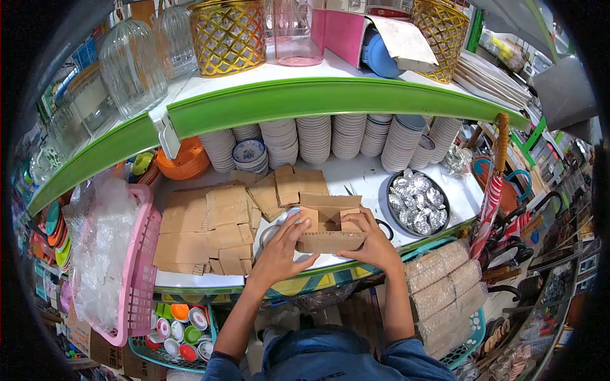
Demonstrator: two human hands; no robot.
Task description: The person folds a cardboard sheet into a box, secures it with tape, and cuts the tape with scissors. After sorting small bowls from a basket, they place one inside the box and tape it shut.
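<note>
The left hand (278,254) and right hand (375,246) pinch opposite ends of an open cardboard box (331,242) at the lower shelf's (363,174) front edge. Squeezing too hard could buckle its thin walls; uneven grip might tip it over the edge.

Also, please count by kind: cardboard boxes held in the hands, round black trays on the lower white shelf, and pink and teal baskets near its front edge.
Held cardboard box: 1
Round black tray: 1
Pink basket: 1
Teal baskets: 2
Total: 5
</note>
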